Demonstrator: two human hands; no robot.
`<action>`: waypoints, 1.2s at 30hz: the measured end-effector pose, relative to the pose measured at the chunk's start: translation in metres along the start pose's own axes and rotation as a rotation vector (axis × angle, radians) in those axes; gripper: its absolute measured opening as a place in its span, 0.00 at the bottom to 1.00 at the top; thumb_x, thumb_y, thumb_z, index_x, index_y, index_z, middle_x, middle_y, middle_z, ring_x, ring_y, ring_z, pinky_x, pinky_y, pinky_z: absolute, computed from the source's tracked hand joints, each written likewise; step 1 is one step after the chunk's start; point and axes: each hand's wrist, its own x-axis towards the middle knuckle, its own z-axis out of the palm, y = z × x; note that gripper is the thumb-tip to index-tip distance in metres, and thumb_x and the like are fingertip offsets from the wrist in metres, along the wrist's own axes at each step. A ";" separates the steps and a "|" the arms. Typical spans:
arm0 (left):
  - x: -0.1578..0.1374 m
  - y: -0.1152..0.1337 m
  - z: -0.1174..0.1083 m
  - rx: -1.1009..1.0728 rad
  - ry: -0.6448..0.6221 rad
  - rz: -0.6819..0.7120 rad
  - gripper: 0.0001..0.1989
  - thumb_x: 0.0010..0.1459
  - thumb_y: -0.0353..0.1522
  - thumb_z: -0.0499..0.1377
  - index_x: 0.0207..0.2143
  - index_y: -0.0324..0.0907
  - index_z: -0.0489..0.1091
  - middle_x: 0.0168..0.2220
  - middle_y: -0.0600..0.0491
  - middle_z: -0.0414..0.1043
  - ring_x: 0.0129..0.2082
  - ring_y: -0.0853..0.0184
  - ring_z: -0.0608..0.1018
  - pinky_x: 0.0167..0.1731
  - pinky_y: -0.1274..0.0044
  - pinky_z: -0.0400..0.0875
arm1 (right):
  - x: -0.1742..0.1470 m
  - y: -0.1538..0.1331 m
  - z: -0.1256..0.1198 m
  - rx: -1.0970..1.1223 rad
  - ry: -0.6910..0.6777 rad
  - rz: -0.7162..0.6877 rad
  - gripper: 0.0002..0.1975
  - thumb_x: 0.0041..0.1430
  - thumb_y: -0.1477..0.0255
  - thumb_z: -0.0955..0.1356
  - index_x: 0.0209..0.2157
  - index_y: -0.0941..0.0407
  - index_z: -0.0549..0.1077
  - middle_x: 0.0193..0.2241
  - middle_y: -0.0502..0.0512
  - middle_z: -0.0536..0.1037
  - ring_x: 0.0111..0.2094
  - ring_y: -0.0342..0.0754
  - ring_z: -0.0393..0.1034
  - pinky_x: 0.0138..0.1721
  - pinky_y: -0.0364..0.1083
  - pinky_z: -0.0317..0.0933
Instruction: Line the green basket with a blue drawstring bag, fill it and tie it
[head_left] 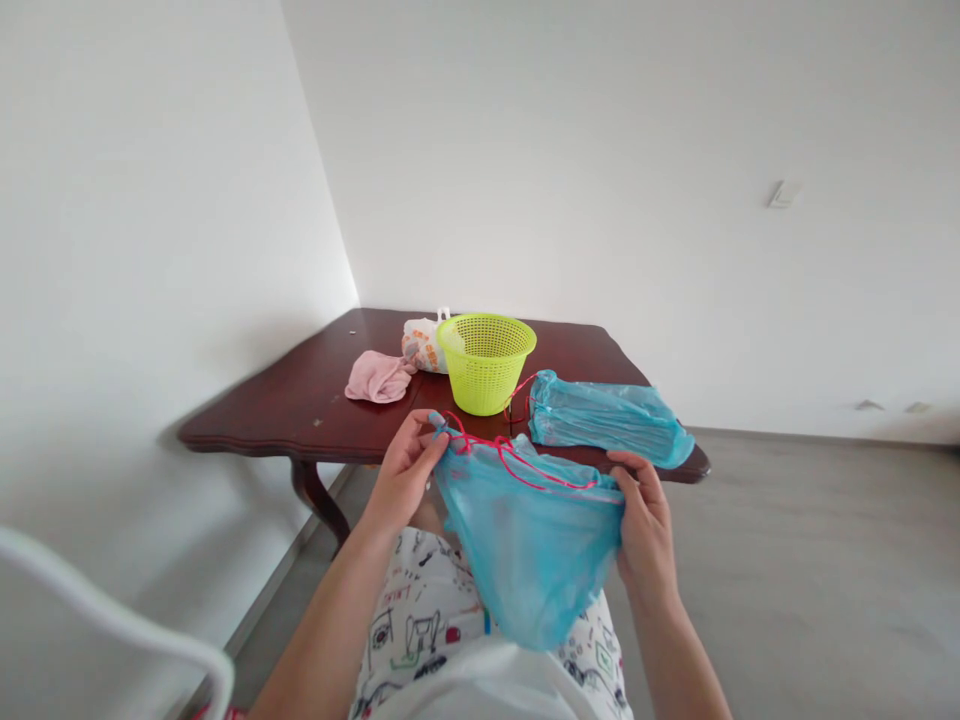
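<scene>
Between my two hands a thin blue plastic drawstring bag (532, 550) hangs over my lap, its top edge stretched sideways. My left hand (405, 470) pinches the upper left corner, thumb against fingers. At the other top corner my right hand (643, 515) is closed on the bag's edge. A red drawstring (517, 465) runs loosely along the opening. Just beyond, a second blue drawstring bag (607, 415) lies flat on the table, its red cord trailing toward the basket.
A yellow-green plastic basket (487, 375) stands on the dark wooden table (300, 400). Left of it are a white plastic bag with orange print (421, 345) and a folded pink cloth (377, 377). Walls border the table at the left and back. A white cable (112, 620) crosses the lower left.
</scene>
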 end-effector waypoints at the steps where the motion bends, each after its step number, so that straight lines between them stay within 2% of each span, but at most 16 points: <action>1: 0.000 -0.001 0.002 -0.063 0.021 -0.019 0.25 0.70 0.51 0.75 0.55 0.48 0.71 0.33 0.58 0.79 0.27 0.70 0.79 0.28 0.80 0.75 | -0.001 -0.001 -0.001 -0.015 -0.028 0.011 0.24 0.68 0.47 0.80 0.53 0.51 0.84 0.36 0.49 0.78 0.35 0.47 0.66 0.35 0.43 0.59; 3: -0.001 -0.002 0.005 -0.148 0.055 -0.033 0.27 0.69 0.52 0.76 0.55 0.48 0.72 0.33 0.59 0.78 0.25 0.72 0.77 0.27 0.81 0.75 | -0.003 -0.007 -0.003 -0.029 -0.125 0.055 0.28 0.69 0.42 0.78 0.53 0.51 0.84 0.31 0.48 0.76 0.28 0.46 0.61 0.28 0.43 0.54; 6: 0.000 0.001 0.007 -0.241 0.110 -0.043 0.26 0.66 0.51 0.78 0.52 0.47 0.74 0.33 0.60 0.76 0.25 0.74 0.75 0.27 0.82 0.74 | -0.008 -0.018 -0.007 -0.134 -0.411 0.126 0.30 0.64 0.41 0.81 0.49 0.52 0.85 0.24 0.46 0.74 0.24 0.44 0.57 0.25 0.43 0.47; 9: 0.001 0.008 0.007 -0.327 0.126 -0.063 0.24 0.64 0.47 0.80 0.50 0.47 0.74 0.36 0.58 0.78 0.28 0.72 0.78 0.30 0.81 0.77 | -0.011 -0.022 -0.010 -0.335 -0.684 0.092 0.22 0.59 0.50 0.85 0.40 0.54 0.87 0.27 0.49 0.79 0.28 0.46 0.65 0.29 0.43 0.55; 11: 0.000 0.013 0.007 -0.385 0.098 -0.092 0.24 0.62 0.44 0.81 0.49 0.46 0.74 0.37 0.57 0.79 0.30 0.71 0.80 0.33 0.79 0.79 | -0.011 -0.020 -0.011 -0.417 -0.746 0.039 0.19 0.62 0.53 0.84 0.33 0.55 0.85 0.28 0.51 0.80 0.32 0.47 0.68 0.33 0.43 0.60; 13: -0.003 0.015 0.006 -0.430 0.053 -0.140 0.23 0.61 0.41 0.81 0.48 0.46 0.73 0.34 0.58 0.77 0.29 0.71 0.77 0.32 0.80 0.76 | -0.010 -0.016 -0.012 -0.414 -0.700 0.005 0.22 0.64 0.52 0.82 0.30 0.55 0.82 0.28 0.50 0.78 0.32 0.47 0.67 0.33 0.44 0.60; 15: -0.006 0.016 0.004 -0.436 0.007 -0.174 0.23 0.61 0.40 0.81 0.45 0.45 0.72 0.31 0.60 0.72 0.27 0.72 0.74 0.30 0.81 0.73 | -0.008 -0.013 -0.013 -0.338 -0.607 -0.004 0.25 0.64 0.49 0.82 0.31 0.55 0.80 0.28 0.50 0.76 0.31 0.46 0.65 0.32 0.43 0.58; 18: -0.010 0.017 -0.001 -0.342 -0.044 -0.155 0.26 0.65 0.51 0.77 0.44 0.45 0.70 0.29 0.61 0.67 0.25 0.72 0.69 0.28 0.81 0.69 | -0.004 -0.010 -0.018 -0.181 -0.437 -0.002 0.25 0.65 0.46 0.82 0.35 0.54 0.81 0.29 0.51 0.76 0.32 0.46 0.64 0.31 0.43 0.57; 21: -0.012 0.021 -0.009 -0.078 -0.133 -0.089 0.30 0.64 0.58 0.76 0.43 0.46 0.69 0.29 0.61 0.64 0.24 0.72 0.64 0.26 0.81 0.61 | 0.000 -0.007 -0.024 -0.017 -0.198 -0.005 0.23 0.65 0.48 0.84 0.42 0.53 0.83 0.33 0.51 0.79 0.34 0.46 0.66 0.32 0.42 0.57; 23: -0.013 0.025 -0.013 0.174 -0.210 -0.056 0.26 0.65 0.52 0.78 0.41 0.45 0.71 0.30 0.61 0.64 0.26 0.72 0.63 0.28 0.81 0.59 | 0.002 -0.006 -0.027 0.083 -0.056 -0.027 0.23 0.64 0.50 0.85 0.43 0.52 0.83 0.35 0.51 0.80 0.35 0.46 0.67 0.34 0.41 0.58; 25: -0.013 0.026 -0.016 0.421 -0.282 -0.038 0.19 0.68 0.45 0.75 0.38 0.44 0.72 0.30 0.60 0.63 0.28 0.71 0.64 0.30 0.80 0.58 | 0.003 -0.006 -0.028 0.151 0.022 -0.049 0.22 0.64 0.51 0.85 0.42 0.52 0.82 0.36 0.50 0.81 0.36 0.45 0.68 0.37 0.41 0.60; 28: -0.012 0.020 -0.018 0.688 -0.373 -0.023 0.03 0.69 0.34 0.68 0.41 0.44 0.79 0.27 0.61 0.59 0.27 0.69 0.62 0.29 0.78 0.54 | 0.004 -0.009 -0.029 0.164 0.037 -0.061 0.22 0.62 0.51 0.86 0.44 0.51 0.84 0.39 0.51 0.83 0.38 0.46 0.71 0.39 0.42 0.63; 29: -0.011 0.016 -0.018 0.753 -0.397 -0.016 0.04 0.67 0.30 0.65 0.42 0.45 0.81 0.27 0.61 0.59 0.27 0.68 0.63 0.30 0.77 0.54 | 0.004 -0.011 -0.029 0.152 0.029 -0.067 0.23 0.61 0.51 0.86 0.45 0.51 0.85 0.40 0.52 0.83 0.39 0.46 0.72 0.39 0.42 0.63; 32: -0.007 0.008 -0.019 0.918 -0.401 0.030 0.15 0.61 0.23 0.59 0.40 0.46 0.84 0.32 0.56 0.69 0.31 0.65 0.71 0.34 0.74 0.60 | 0.004 -0.018 -0.029 0.141 0.003 -0.111 0.22 0.61 0.51 0.86 0.46 0.51 0.87 0.42 0.52 0.83 0.41 0.46 0.72 0.41 0.42 0.64; 34: -0.003 0.007 -0.019 1.040 -0.337 0.057 0.17 0.62 0.22 0.56 0.37 0.46 0.85 0.38 0.52 0.74 0.38 0.62 0.77 0.41 0.72 0.67 | 0.004 -0.023 -0.029 0.170 -0.016 -0.135 0.20 0.63 0.53 0.86 0.46 0.50 0.87 0.42 0.52 0.83 0.43 0.46 0.72 0.43 0.42 0.64; 36: -0.001 0.008 -0.020 1.140 -0.254 0.081 0.20 0.65 0.22 0.55 0.39 0.47 0.86 0.44 0.49 0.76 0.46 0.59 0.81 0.49 0.68 0.73 | 0.003 -0.027 -0.029 0.195 -0.057 -0.136 0.17 0.65 0.54 0.85 0.45 0.49 0.87 0.43 0.52 0.83 0.44 0.47 0.72 0.44 0.41 0.65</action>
